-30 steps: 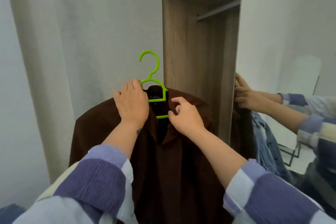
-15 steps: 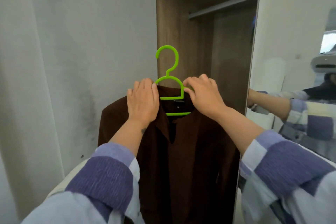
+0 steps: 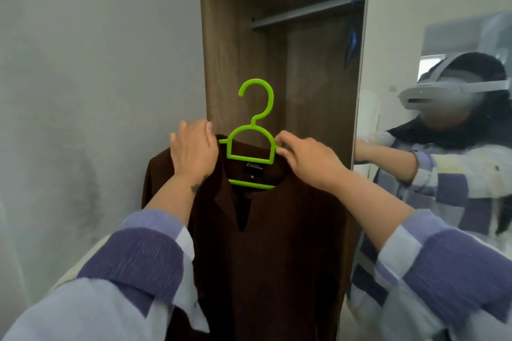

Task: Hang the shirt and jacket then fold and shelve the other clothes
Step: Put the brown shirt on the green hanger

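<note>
A dark brown shirt hangs on a bright green plastic hanger, held up in front of an open wooden wardrobe. My left hand grips the shirt's left shoulder over the hanger arm. My right hand pinches the hanger's right side at the collar. The hanger's hook points up and stays below the grey wardrobe rail, apart from it.
The wardrobe's wooden side panel stands behind the hanger, with a shelf above the rail. A grey wall fills the left. A mirrored door on the right reflects a person. Something blue hangs from the rail's right end.
Both hands have lifted the shirt and hanger higher and toward the wardrobe opening. My right hand moved from the collar front up to the hanger's right side.
</note>
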